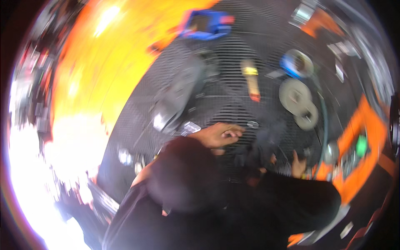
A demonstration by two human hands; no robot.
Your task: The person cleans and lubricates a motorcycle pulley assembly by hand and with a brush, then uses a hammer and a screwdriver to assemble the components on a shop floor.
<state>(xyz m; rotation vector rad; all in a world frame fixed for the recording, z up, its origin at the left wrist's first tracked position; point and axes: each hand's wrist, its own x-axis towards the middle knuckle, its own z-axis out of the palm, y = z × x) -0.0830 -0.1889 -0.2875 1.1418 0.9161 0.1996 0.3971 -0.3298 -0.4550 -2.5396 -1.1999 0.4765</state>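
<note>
Two grey discs (298, 100) | orange-yellow tool (251, 79) | blue roll (296, 63) beyond

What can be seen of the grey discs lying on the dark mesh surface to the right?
The grey discs are flat, round and pale grey, perhaps abrasive or cutting wheels, though motion blur hides detail. A larger one lies farther away and a smaller one overlaps its near edge; each shows a small centre mark. They rest flat on the dark mesh surface, just nearer than a blue-rimmed round object. No hand touches them.
</note>
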